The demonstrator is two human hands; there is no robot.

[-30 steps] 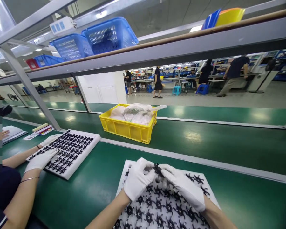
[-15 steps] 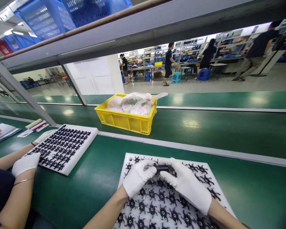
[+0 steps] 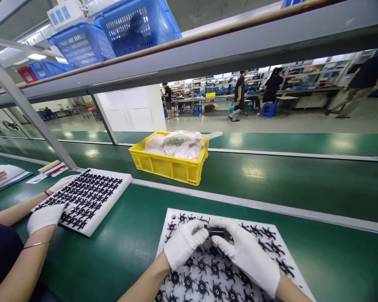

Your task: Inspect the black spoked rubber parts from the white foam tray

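Since the earlier frame, a co-worker's near gloved hand (image 3: 44, 218) has shifted to the right over the left tray (image 3: 111, 199), while the 2 gloved hands at the right tray (image 3: 291, 283) show nearly the same hold. Those 2 hands meet over the far half of the right tray, around a dark piece (image 3: 216, 231). The left hand (image 3: 186, 243) has thumb and finger closed at its left end; the right hand (image 3: 248, 251) pinches it between thumb and fingers. I cannot tell whether the piece touches the tray.

Rows of black wheels (image 3: 202, 287) with curved blades sit close below. If either pinch slackened, or smooth gloves slipped, the piece could probably drop among them. A low knuckle or loose glove tip might also snag a blade and knock a wheel askew. Well apart, on the far side, stands a yellow bin (image 3: 166, 165).
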